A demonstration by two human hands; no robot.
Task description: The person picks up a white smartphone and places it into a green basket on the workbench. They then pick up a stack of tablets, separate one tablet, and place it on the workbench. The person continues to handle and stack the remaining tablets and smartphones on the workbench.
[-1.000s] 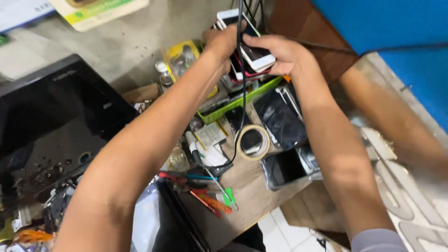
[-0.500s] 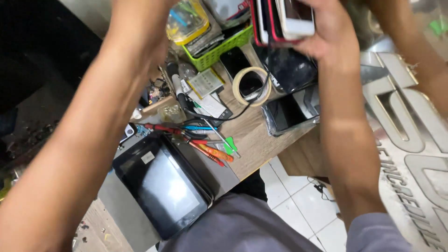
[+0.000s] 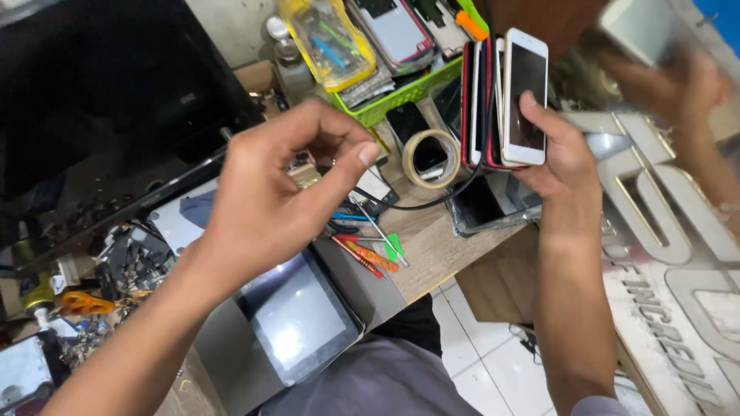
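Our right hand (image 3: pixel 559 158) has its grip closed around a stack of phones (image 3: pixel 505 100); our left hand (image 3: pixel 281 192) hovers loosely curled, empty, above the cluttered counter (image 3: pixel 432 246).

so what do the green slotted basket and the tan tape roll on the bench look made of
Green slotted basket: likely moulded plastic, judging by its uniform bright colour and lattice wall. Tan tape roll: looks like matte paper masking tape, though that is uncertain.

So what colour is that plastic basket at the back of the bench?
Bright green, a slotted plastic basket; the head view shows it, just beyond the roll of tape.
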